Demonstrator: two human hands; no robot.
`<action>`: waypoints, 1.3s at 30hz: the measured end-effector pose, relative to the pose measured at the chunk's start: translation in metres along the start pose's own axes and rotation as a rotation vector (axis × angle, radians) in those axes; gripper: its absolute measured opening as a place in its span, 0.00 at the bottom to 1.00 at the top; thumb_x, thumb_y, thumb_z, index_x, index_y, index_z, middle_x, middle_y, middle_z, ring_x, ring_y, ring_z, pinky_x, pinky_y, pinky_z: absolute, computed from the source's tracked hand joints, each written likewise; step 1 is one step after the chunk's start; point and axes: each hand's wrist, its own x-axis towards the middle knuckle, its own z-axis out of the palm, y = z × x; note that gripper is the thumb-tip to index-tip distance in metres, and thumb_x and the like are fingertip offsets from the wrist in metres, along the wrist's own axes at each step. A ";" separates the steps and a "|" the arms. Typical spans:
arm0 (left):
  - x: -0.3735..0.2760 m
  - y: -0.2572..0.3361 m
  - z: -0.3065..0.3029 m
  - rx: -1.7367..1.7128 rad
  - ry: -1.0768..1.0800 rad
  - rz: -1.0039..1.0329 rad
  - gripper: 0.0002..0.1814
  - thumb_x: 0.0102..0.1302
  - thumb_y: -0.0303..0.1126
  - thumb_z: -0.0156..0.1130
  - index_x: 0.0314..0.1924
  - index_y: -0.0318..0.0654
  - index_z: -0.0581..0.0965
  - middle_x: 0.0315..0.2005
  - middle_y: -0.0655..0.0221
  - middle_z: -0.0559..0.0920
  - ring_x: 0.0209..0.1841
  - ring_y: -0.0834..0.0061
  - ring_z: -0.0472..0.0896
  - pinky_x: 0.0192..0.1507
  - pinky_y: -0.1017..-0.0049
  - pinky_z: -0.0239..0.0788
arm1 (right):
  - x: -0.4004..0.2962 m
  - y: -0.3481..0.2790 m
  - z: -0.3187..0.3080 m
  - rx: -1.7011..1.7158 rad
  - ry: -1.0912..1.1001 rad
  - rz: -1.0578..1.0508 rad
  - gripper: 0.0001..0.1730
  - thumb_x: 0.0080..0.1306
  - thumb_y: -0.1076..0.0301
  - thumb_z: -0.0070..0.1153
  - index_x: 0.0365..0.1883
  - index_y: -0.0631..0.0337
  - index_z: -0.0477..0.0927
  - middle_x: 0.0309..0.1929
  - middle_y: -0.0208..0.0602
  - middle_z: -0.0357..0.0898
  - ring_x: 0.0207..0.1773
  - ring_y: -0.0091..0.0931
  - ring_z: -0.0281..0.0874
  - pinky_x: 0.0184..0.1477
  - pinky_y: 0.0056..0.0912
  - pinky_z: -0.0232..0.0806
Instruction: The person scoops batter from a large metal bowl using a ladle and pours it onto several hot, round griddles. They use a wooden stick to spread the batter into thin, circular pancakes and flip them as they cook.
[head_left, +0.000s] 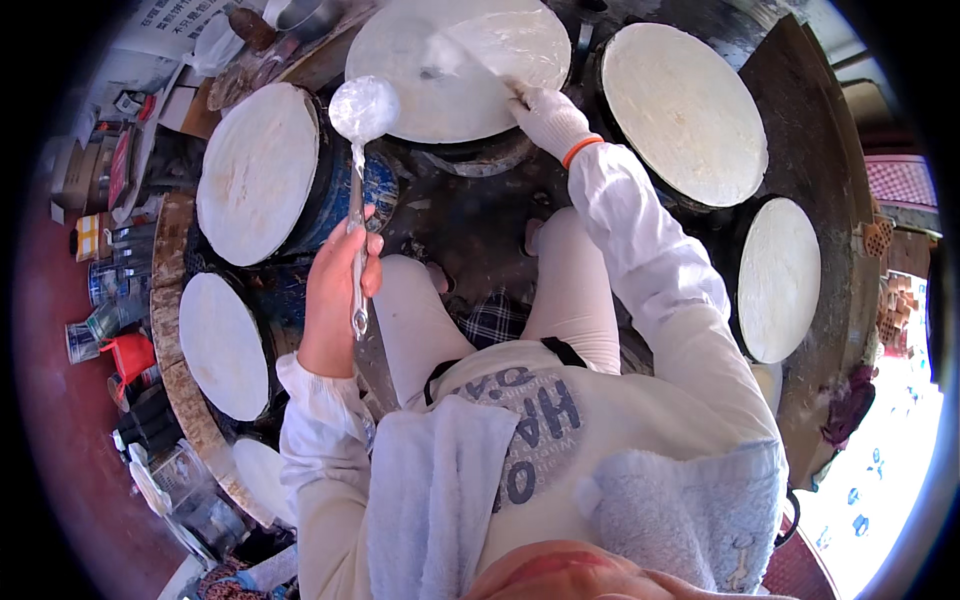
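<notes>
My left hand (343, 281) is bare and grips the handle of a metal ladle (364, 112) upright. White batter coats its round bowl, which is above the gap between the left and front griddles. My right hand (551, 120) wears a white knitted glove with an orange cuff. Its fingertips touch the near right part of a thin white pancake sheet (420, 97) on the round front griddle. A straight diagonal line crosses that sheet to the fingertips. Whether they pinch its edge is hard to tell.
More round griddles carry white sheets: far right (686, 112), right (780, 281), far left (259, 172), left (223, 345) and near left (262, 476). A brown board (810, 225) walls the right side. A metal bowl (309, 19) is at the back left; a red bag (129, 358) lies outside the brick rim (169, 330).
</notes>
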 end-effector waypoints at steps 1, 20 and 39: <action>0.008 0.002 0.001 0.008 0.008 -0.003 0.20 0.77 0.35 0.51 0.63 0.33 0.72 0.32 0.72 0.77 0.21 0.85 0.68 0.24 0.81 0.58 | 0.000 -0.002 0.000 0.019 -0.038 -0.089 0.28 0.71 0.57 0.46 0.69 0.46 0.71 0.46 0.53 0.84 0.51 0.48 0.82 0.55 0.51 0.72; 0.112 -0.033 0.050 -0.132 0.016 -0.023 0.10 0.76 0.36 0.55 0.42 0.36 0.72 0.26 0.65 0.78 0.19 0.77 0.72 0.20 0.76 0.64 | -0.091 -0.053 0.071 0.499 0.017 0.138 0.25 0.70 0.62 0.53 0.66 0.53 0.75 0.53 0.54 0.82 0.58 0.44 0.80 0.59 0.40 0.70; -0.074 0.007 -0.026 -0.609 -0.121 -0.112 0.19 0.78 0.38 0.51 0.62 0.34 0.72 0.32 0.73 0.76 0.20 0.85 0.66 0.20 0.82 0.57 | -0.032 -0.009 0.006 -0.171 0.174 0.190 0.25 0.74 0.55 0.46 0.68 0.44 0.72 0.47 0.51 0.83 0.49 0.50 0.82 0.50 0.54 0.73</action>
